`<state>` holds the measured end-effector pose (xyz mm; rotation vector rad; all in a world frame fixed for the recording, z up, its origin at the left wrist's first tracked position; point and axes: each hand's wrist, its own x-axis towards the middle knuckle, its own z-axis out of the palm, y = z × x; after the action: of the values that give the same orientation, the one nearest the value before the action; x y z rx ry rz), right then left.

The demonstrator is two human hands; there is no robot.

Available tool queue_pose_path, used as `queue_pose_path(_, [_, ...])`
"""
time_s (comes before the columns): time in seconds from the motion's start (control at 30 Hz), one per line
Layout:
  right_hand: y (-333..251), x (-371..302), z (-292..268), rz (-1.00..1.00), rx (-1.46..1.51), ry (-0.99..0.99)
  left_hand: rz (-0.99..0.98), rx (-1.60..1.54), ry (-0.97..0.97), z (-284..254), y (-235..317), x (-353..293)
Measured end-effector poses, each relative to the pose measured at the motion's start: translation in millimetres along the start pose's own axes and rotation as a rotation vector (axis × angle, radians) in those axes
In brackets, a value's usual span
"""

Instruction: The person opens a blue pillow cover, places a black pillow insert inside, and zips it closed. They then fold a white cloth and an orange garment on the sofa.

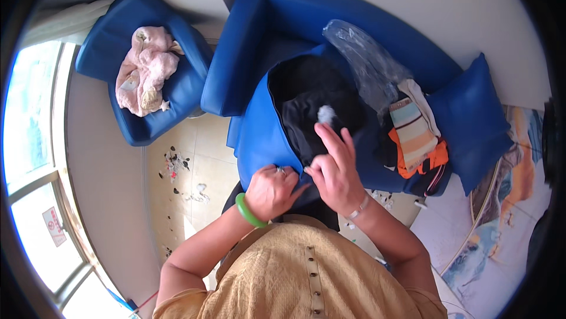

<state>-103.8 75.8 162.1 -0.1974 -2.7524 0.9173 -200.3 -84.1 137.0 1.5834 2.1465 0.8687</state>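
A blue cushion cover (257,133) lies open on the sofa in front of me, its dark zipper edge curving down its side. Black cloth (306,112) fills the opening, and a small white fluffy tuft (325,114) rests on it. My left hand (272,192), below a green bangle, is closed on the cover's near edge. Close beside it, my right hand (337,180) pinches the near end of the zipper edge between thumb and forefinger; other fingers stretch out over the black cloth. Whether a zipper pull is in that pinch is too small to tell.
A clear plastic bag (362,59) and folded clothes (413,136), striped and orange, lie on the blue sofa (365,9). A blue pillow (469,121) leans at its right end. Pink fluffy cloth (147,71) sits on a blue chair (191,62). Scraps (175,164) litter the floor.
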Motion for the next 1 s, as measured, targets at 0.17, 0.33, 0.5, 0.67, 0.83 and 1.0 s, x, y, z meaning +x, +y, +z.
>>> queue_pose_path(0.17, [36, -6, 8, -0.003, 0.400, -0.118, 0.000, -0.052, -0.072, 14, -4, -16])
queue_pose_path(0.33, [64, 2, 9, -0.113, 0.344, -0.271, 0.064, -0.051, -0.142, 5, 6, -21])
queue_pose_path(0.5, [54, 1, 121, -0.063, 0.232, -0.983, 0.229, -0.108, -0.174, 5, 6, -20])
queue_pose_path(0.67, [76, -3, 123, 0.136, 0.659, -0.604, -0.018, 0.079, -0.154, 8, -2, -21])
queue_pose_path(0.83, [69, -14, 104, 0.083, 0.511, -0.563, -0.258, -0.033, -0.056, 5, 8, -13])
queue_pose_path(1.0, [65, -19, 110, 0.062, 0.473, -0.427, -0.220, 0.149, -0.263, 9, 0, 0])
